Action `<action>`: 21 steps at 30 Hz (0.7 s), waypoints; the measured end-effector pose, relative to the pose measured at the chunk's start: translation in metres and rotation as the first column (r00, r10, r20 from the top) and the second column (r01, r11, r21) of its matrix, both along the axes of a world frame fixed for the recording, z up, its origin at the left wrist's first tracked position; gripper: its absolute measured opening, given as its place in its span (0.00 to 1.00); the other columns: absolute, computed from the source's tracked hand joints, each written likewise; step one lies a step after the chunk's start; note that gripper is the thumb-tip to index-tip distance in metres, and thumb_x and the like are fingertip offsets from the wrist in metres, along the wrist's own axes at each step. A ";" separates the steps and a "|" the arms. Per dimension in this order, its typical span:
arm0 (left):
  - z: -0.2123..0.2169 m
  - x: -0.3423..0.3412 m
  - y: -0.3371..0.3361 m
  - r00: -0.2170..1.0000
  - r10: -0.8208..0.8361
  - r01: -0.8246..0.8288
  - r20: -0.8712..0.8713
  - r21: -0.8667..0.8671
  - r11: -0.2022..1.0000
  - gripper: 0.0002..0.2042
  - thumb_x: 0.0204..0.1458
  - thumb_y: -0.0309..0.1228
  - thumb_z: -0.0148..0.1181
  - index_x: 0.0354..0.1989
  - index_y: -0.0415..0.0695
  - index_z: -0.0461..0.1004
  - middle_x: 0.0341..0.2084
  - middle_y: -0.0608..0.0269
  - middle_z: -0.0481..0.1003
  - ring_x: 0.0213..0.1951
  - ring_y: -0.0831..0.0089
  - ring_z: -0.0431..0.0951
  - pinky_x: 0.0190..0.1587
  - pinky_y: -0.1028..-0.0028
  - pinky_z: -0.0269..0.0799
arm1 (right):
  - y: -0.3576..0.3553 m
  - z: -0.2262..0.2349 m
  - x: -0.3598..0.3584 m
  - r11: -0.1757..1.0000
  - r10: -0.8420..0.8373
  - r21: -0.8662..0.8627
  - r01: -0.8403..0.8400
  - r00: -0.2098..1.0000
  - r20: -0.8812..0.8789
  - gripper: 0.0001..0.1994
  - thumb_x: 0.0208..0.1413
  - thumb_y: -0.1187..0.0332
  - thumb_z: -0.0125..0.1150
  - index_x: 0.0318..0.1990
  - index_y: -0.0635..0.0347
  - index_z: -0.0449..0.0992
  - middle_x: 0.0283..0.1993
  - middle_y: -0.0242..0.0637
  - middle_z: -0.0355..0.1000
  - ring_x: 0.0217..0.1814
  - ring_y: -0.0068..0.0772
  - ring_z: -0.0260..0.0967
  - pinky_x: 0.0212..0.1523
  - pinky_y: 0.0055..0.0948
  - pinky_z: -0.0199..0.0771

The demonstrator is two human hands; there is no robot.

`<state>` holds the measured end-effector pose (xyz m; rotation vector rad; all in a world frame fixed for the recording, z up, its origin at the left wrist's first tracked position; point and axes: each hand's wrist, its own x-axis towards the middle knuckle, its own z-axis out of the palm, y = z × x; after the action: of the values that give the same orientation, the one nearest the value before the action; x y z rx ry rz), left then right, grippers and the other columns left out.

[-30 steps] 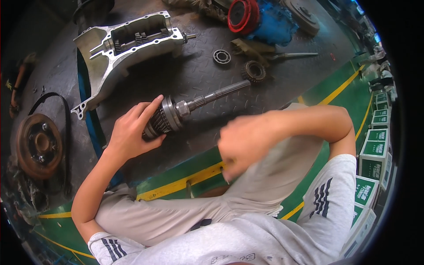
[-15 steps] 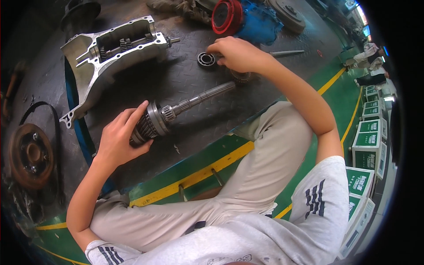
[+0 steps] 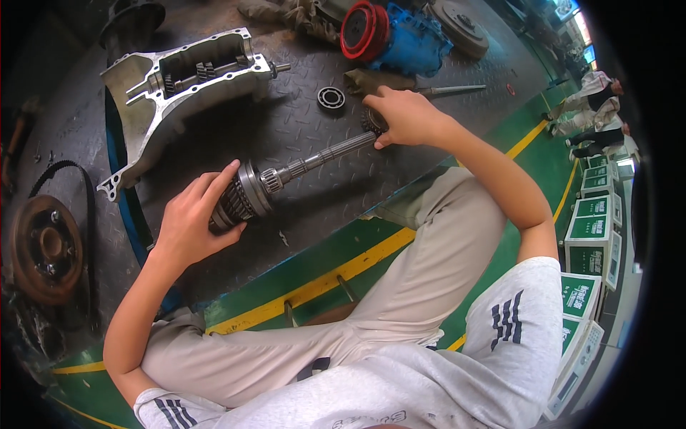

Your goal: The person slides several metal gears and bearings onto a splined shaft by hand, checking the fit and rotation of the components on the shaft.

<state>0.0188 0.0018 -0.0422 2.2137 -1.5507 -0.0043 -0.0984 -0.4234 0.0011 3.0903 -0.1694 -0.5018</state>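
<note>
A splined transmission shaft lies slantwise across the dark metal tabletop, its thin end toward the right. My left hand grips the gear cluster at its thick end, thumb below and fingers over the top. At the thin end, my right hand has its thumb and fingers closed around a dark toothed gear. The gear stands close to the shaft's tip; whether it is threaded on cannot be told. A ball bearing lies flat on the table just left of my right hand.
Beyond the shaft, an open gearbox housing contains another geared shaft. A blue unit with a red pulley and a metal rod lie farther back. At left are a rusty wheel hub and a toothed belt. Boxes line the floor at right.
My right hand has moved from beside the bearing toward me and to the right, onto the gear, which has shifted left toward the shaft's tip. My left hand keeps its grip.
</note>
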 end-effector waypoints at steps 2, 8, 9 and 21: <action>-0.001 0.000 0.000 1.000 -0.003 0.003 0.004 -0.009 1.000 0.51 0.41 0.35 0.80 0.80 0.49 0.67 0.56 0.45 0.79 0.52 0.43 0.83 0.57 0.55 0.82 | -0.005 -0.007 -0.003 0.998 -0.006 0.058 0.003 0.998 0.062 0.44 0.43 0.53 0.89 0.70 0.55 0.76 0.63 0.51 0.75 0.64 0.60 0.78 0.64 0.51 0.80; 0.000 0.001 0.002 1.000 0.003 -0.003 -0.003 0.003 1.000 0.50 0.41 0.35 0.79 0.80 0.50 0.67 0.55 0.45 0.79 0.51 0.43 0.83 0.56 0.55 0.83 | -0.012 -0.008 -0.011 0.979 -0.034 0.202 0.008 0.991 0.128 0.42 0.43 0.60 0.86 0.69 0.56 0.76 0.61 0.53 0.73 0.65 0.62 0.75 0.66 0.50 0.78; -0.001 0.001 0.001 1.000 -0.002 0.002 -0.003 -0.009 1.000 0.50 0.41 0.35 0.79 0.80 0.50 0.66 0.55 0.45 0.79 0.51 0.43 0.83 0.56 0.55 0.83 | -0.013 -0.008 -0.013 0.979 -0.031 0.205 0.005 0.991 0.127 0.42 0.43 0.60 0.86 0.69 0.56 0.76 0.61 0.53 0.73 0.65 0.62 0.75 0.66 0.50 0.78; 0.001 0.001 0.000 1.000 0.004 -0.004 -0.017 0.027 1.000 0.51 0.41 0.34 0.79 0.80 0.51 0.66 0.56 0.46 0.79 0.52 0.44 0.83 0.58 0.55 0.82 | 0.014 0.007 -0.033 0.968 0.108 0.225 -0.113 0.994 0.033 0.43 0.41 0.66 0.81 0.70 0.62 0.73 0.65 0.56 0.69 0.69 0.62 0.68 0.67 0.51 0.77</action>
<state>0.0194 0.0022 -0.0415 2.2316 -1.5455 -0.0425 -0.1315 -0.4091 0.0084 3.3028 0.0652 -0.5193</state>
